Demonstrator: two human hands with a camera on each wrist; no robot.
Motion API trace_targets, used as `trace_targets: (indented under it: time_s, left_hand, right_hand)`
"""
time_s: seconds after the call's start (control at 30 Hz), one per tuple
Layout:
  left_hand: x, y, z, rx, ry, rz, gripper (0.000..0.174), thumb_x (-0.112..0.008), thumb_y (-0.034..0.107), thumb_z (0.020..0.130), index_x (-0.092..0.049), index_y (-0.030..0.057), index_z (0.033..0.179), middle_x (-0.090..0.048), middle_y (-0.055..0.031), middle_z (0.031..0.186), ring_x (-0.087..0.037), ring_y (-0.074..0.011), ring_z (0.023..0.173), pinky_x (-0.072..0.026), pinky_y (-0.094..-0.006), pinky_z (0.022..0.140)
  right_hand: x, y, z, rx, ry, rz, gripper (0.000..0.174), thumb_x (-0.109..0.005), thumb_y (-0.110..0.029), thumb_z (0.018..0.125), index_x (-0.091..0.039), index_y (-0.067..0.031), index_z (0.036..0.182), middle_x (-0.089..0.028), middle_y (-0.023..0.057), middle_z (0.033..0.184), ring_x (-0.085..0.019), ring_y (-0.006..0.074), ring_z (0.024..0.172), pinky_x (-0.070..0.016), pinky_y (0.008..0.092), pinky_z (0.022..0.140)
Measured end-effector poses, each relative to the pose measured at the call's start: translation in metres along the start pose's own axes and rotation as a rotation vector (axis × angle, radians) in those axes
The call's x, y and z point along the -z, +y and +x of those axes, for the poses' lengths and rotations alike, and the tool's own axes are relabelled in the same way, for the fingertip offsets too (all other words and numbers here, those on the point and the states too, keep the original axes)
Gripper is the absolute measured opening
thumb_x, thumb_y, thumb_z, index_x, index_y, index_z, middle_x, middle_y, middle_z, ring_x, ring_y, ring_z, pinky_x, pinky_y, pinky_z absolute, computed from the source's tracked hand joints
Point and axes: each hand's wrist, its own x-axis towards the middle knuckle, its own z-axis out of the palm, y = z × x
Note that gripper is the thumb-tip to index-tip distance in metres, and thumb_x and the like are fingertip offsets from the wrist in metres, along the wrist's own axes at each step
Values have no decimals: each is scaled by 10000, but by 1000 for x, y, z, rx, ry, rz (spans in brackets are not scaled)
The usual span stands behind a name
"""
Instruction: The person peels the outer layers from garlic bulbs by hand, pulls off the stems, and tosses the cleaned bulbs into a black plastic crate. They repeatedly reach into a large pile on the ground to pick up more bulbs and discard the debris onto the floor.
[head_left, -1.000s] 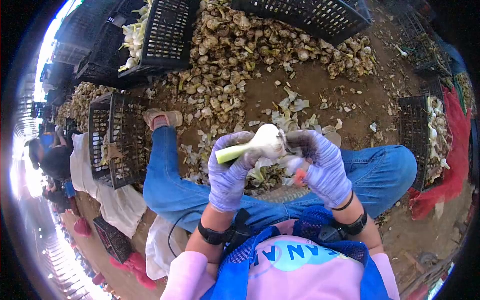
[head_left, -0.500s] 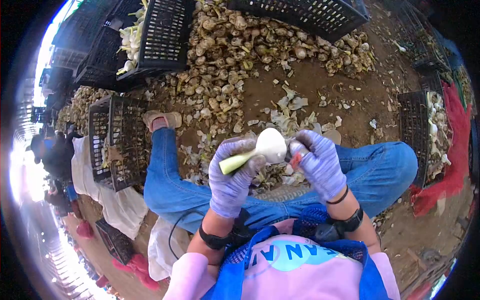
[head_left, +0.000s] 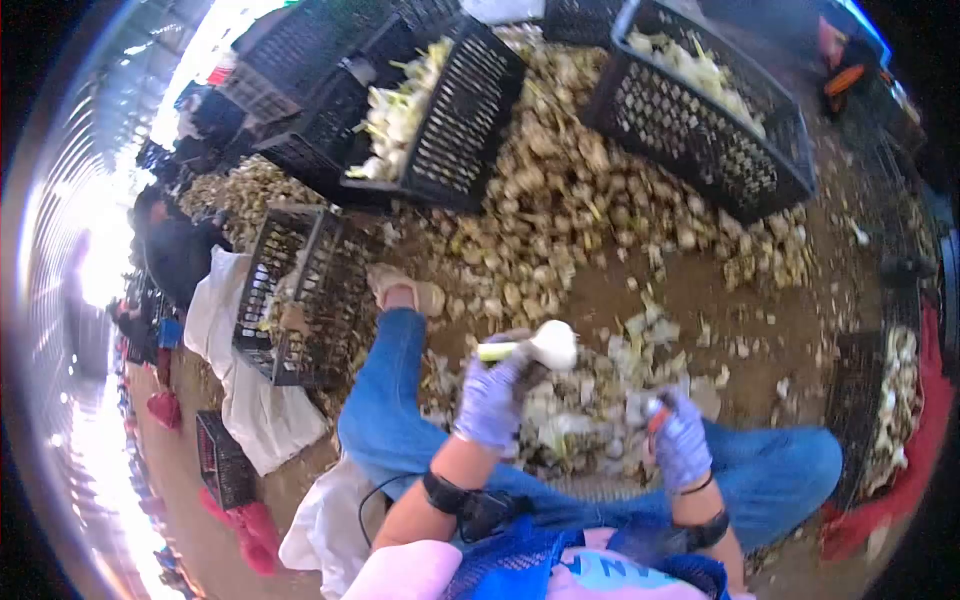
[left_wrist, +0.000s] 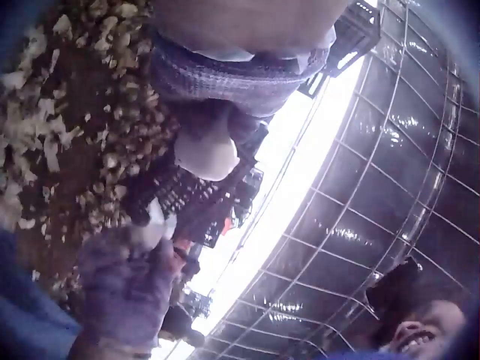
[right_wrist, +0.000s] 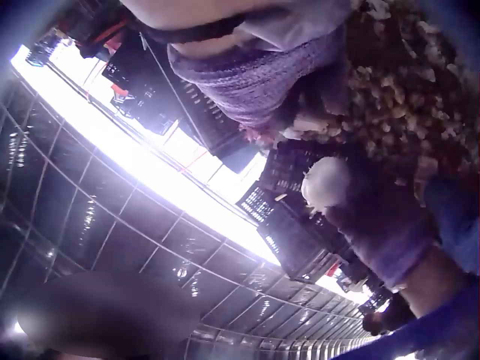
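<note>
My gloved left hand (head_left: 497, 400) grips a garlic bulb (head_left: 555, 345), smooth and white, its cut green stem (head_left: 497, 351) pointing left. In the right wrist view the same bulb (right_wrist: 327, 182) stands out from the fingers of that hand. Lower and to the right, my gloved right hand (head_left: 682, 440) is apart from the bulb, its fingers curled. Whitish garlic skin (left_wrist: 157, 219) shows at its fingertips in the left wrist view. Something red-orange (head_left: 657, 418) sits by its thumb; its kind is blurred.
Loose garlic skins (head_left: 570, 425) litter the ground between the legs. Beyond lies a heap of unpeeled garlic (head_left: 560, 190). Black crates of white garlic stand at the back left (head_left: 455, 125) and back right (head_left: 700, 130). Another crate (head_left: 300, 300) is by the left foot, one more (head_left: 855, 400) at far right.
The hands have parted: the left moved forward with the bulb, the right drew back and to the right. The bulb's dirty outer skin came off earlier. The head view has tilted up.
</note>
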Motion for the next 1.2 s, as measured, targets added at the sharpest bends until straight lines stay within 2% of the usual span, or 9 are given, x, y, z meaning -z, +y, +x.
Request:
trace_targets:
  time_s: [0.17,0.3,0.4,0.47,0.53,0.63,0.87,1.03,1.2]
  left_hand:
    - [-34,148,95,-725,-21,155,180,-547,132,849,-533,3,975,-568,-85,965,-563,-190,884,-496,-280,787]
    - [-47,224,166,-717,-109,-184,245,-546,6,819,-498,-10,1059,-566,-109,900,-583,-219,817,-526,-324,733]
    - [-29,187,191,-790,-110,242,150,-607,66,785,-581,24,927,-614,-113,872,-604,-219,796,-522,-316,715]
    - [-11,146,203,-446,10,325,233,-609,62,783,-571,23,1010,-607,-83,871,-589,-168,759,-523,-290,636]
    - [11,91,208,-281,75,500,245,-601,72,793,-568,23,1031,-604,-67,866,-577,-153,750,-515,-273,616]
    - [52,21,244,-17,106,732,254,-601,82,793,-583,38,1043,-626,-64,929,-590,-140,791,-504,-270,640]
    - [10,-73,312,-62,254,1732,551,-607,243,763,-419,51,1243,-373,-279,1270,-449,-367,1128,-407,-370,920]
    - [15,-98,351,122,486,1553,608,-616,270,751,-388,43,1267,-372,-265,1273,-439,-384,1128,-393,-384,933]
    - [-7,-67,277,49,369,604,517,-533,50,719,-426,34,1225,-524,-182,1089,-564,-259,941,-478,-323,806]
  right_hand:
    - [0,22,7,-140,-50,-245,171,-542,-82,797,-580,4,941,-567,28,756,-499,83,608,-429,221,539]
    - [3,46,14,-136,-57,-404,216,-552,-99,793,-579,21,971,-598,70,825,-549,136,724,-459,262,653]
    - [5,48,13,-138,-30,-423,268,-542,-111,798,-562,29,1025,-600,132,959,-562,200,878,-447,287,790]
    - [16,68,19,-222,-22,-374,268,-523,-90,798,-565,28,1036,-600,160,997,-572,231,913,-441,291,826]
    - [41,99,21,339,-98,-1113,240,-530,-140,805,-580,21,976,-616,164,924,-588,240,838,-456,296,777]
    - [32,84,31,-266,58,-463,223,-550,-164,781,-587,9,917,-628,148,821,-591,263,755,-462,332,725]
    - [50,105,54,-240,23,-707,404,-626,-164,698,-533,13,1048,-583,191,956,-566,305,889,-448,347,785]
    - [36,88,65,-249,57,-376,476,-564,-79,713,-469,10,1171,-554,176,1086,-528,265,1031,-394,319,906]
    - [37,83,63,-201,86,-376,499,-557,-111,743,-433,16,1209,-522,168,1142,-491,264,1093,-372,329,931]
